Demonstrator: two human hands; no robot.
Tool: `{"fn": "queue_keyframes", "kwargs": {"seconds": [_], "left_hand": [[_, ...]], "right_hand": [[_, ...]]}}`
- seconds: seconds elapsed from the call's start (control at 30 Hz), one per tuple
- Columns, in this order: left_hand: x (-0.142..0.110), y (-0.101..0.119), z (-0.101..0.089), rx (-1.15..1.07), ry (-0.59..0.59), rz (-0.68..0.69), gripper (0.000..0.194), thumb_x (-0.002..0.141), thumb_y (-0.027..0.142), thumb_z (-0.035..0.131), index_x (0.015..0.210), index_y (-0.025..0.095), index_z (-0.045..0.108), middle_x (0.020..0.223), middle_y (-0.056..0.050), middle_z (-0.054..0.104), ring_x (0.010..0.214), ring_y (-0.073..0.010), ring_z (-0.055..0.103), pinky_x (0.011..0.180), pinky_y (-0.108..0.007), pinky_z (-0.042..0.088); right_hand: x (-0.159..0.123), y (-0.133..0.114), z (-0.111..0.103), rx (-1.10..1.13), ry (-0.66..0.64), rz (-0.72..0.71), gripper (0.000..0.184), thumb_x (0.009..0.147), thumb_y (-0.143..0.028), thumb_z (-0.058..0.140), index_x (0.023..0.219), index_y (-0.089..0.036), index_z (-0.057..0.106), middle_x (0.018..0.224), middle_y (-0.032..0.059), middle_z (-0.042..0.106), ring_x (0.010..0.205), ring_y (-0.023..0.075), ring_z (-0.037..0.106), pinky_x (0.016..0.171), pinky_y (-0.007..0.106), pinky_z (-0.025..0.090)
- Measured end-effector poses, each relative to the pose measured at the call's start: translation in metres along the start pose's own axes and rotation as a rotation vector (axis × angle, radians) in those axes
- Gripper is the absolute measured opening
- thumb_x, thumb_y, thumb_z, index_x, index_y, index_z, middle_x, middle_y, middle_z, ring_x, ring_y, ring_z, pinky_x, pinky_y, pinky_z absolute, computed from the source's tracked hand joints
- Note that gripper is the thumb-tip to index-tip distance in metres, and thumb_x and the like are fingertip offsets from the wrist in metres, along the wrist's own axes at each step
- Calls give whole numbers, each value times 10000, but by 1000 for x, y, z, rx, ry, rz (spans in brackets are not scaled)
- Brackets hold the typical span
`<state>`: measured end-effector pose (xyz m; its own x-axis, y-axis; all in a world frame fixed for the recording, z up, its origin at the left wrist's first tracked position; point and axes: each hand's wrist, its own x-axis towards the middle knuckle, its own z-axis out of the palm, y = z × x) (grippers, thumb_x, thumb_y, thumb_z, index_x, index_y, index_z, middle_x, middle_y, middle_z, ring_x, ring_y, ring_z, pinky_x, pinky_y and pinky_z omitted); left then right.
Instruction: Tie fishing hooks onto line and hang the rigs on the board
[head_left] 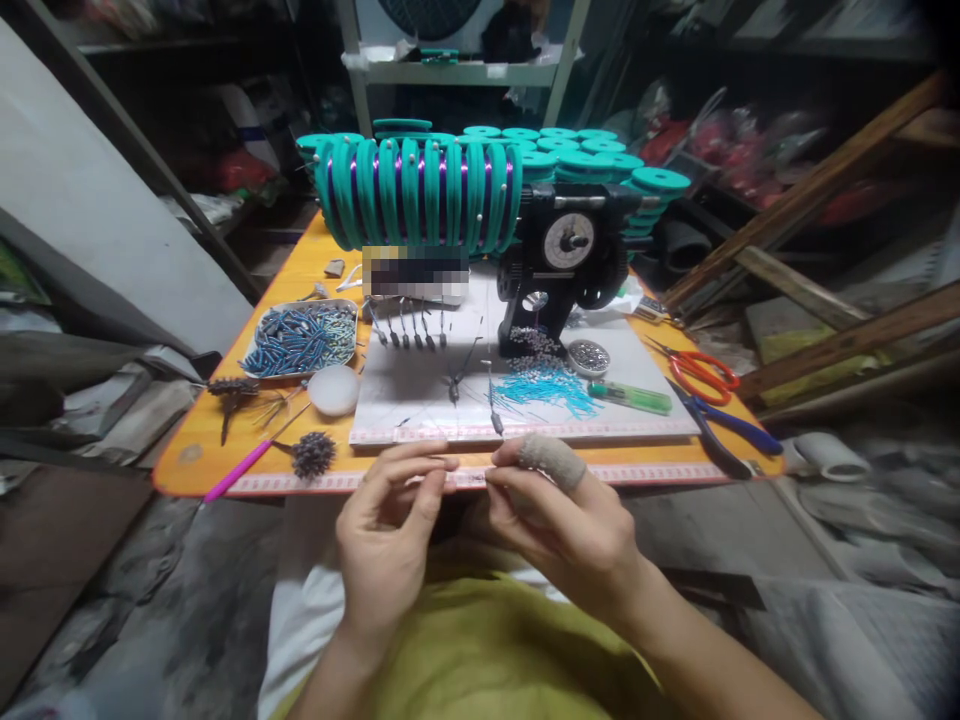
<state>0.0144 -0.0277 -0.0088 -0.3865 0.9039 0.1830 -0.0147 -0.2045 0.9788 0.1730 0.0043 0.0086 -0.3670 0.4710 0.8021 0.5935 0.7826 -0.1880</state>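
My left hand (394, 525) is at the table's front edge, thumb and fingers pinched together. Facing it, my right hand (566, 520) pinches too, with a grey wrap (553, 461) round one finger. Something very thin seems to run between the fingertips, too fine to make out. Just beyond the right fingertips a small dark weight (496, 423) hangs on a thin line. Left of it, another dark weight (454, 388) with thin stems is over the white board (405, 385). Behind, a black winding device (559, 270) carries a row of teal spools (420, 195) wound with purple line.
A tray (300, 338) of blue and grey pieces stands left, near a white round lid (334, 390) and a pink-handled tool (238, 471). Blue slivers (551, 388), a dish of metal bits (589, 356), a green cutter (630, 397), orange scissors (709, 375) and blue pliers (731, 425) are right.
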Motion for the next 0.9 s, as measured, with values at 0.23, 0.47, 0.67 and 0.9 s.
{"fn": "queue_keyframes", "kwargs": {"seconds": [0.23, 0.47, 0.67, 0.9], "left_hand": [[-14, 14, -23, 602, -3, 802, 440, 735, 25, 765, 1108, 249, 702, 765, 33, 589, 769, -42, 556, 748, -171, 474], [-2, 11, -18, 900, -140, 913, 329, 701, 17, 795, 1006, 118, 721, 734, 8, 634, 730, -63, 515, 756, -228, 368], [-3, 4, -21, 803, -148, 984, 235, 758, 60, 743, 973, 154, 734, 640, 38, 517, 692, -60, 445, 774, -231, 339], [-6, -2, -23, 659, -174, 986, 328, 741, 21, 741, 1034, 167, 729, 634, 52, 460, 702, -56, 421, 788, -239, 347]], "right_hand": [[0, 0, -1, -43, -23, -35, 285, 675, -118, 718, 943, -116, 619, 1015, 19, 611, 1017, 15, 543, 912, 166, 489], [-3, -1, -1, 14, -43, -42, 311, 675, -112, 718, 971, -114, 624, 1004, 28, 601, 1032, 15, 541, 939, 173, 496], [-4, 2, -3, 162, -67, -15, 222, 700, -92, 688, 916, -105, 636, 976, 31, 599, 1012, -9, 548, 900, 134, 497], [2, 2, -5, 235, 7, -48, 152, 702, -87, 680, 847, -86, 635, 944, 40, 598, 996, -12, 537, 870, 110, 506]]}}
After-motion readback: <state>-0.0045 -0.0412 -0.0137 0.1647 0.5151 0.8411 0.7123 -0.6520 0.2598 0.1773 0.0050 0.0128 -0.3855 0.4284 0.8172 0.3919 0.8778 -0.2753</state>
